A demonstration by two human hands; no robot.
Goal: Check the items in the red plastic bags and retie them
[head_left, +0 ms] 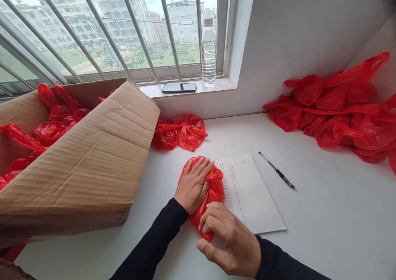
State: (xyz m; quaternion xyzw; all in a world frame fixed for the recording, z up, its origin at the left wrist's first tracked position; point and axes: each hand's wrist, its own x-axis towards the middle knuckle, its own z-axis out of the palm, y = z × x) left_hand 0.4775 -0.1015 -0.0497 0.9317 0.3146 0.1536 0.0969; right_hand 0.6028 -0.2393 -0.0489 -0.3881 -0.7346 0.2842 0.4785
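Head view: a smooth white tabletop runs back to a pale grey wall.
Bag in hand: a rounded, knotted red plastic bag lies in the near middle of the tabletop, overlapping the left edge of the notebook in this view.
Left hand: the bare left hand lies flat over the bag's upper left, fingers extended together.
Right hand: the bare right hand is at the bag's near end, fingers curled, thumb apart from them; whether it pinches the plastic, I cannot tell.
Notebook: a white paper notebook with handwritten columns, its right edge uncovered, its lower left corner hidden by the right wrist.
Pen: a slim clear-and-black pen lies slanted, just beyond the notebook's right edge.
Box: a large brown cardboard box of red bags bounds the left; a strip of tabletop separates its near right corner from the left forearm.
Back edge: two knotted red plastic bags sit just beside the box.
Right side: a heap of red plastic bags rests against the wall, white surface showing between it and the pen.
Sill: a black phone lies near the lip; a clear plastic bottle stands upright beside it.
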